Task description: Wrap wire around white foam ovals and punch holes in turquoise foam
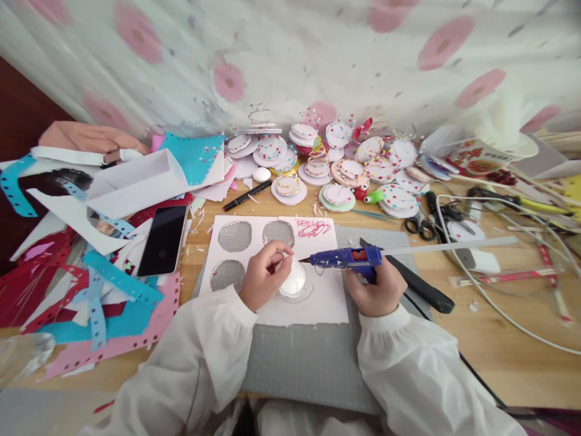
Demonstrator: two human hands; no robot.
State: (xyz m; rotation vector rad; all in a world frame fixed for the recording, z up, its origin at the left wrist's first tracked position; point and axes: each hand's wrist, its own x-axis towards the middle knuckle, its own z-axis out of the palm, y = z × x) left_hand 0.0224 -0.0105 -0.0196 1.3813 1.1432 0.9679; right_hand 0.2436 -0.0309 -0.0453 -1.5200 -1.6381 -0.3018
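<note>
My right hand point(379, 286) grips a blue hot glue gun point(338, 258) by its handle. A long translucent glue stick point(454, 244) juts from the back of the gun. The gun's nozzle points left, close to the fingertips of my left hand point(267, 274). Those fingers are pinched at the upper left edge of a white round piece point(295, 281), just below the nozzle. Under it lies a white sheet point(327, 306) with several round holes cut out and red scribbles at one corner. A grey cutting mat point(308, 360) is beneath the sheet.
Decorated paper discs point(349, 169) are crowded along the back. Left are coloured paper scraps point(95, 303), a white box point(136, 178) and a phone point(162, 241). A black marker point(247, 195) lies behind the sheet. Scissors point(420, 227), a black-handled tool point(420, 284) and a white cable point(481, 290) lie right.
</note>
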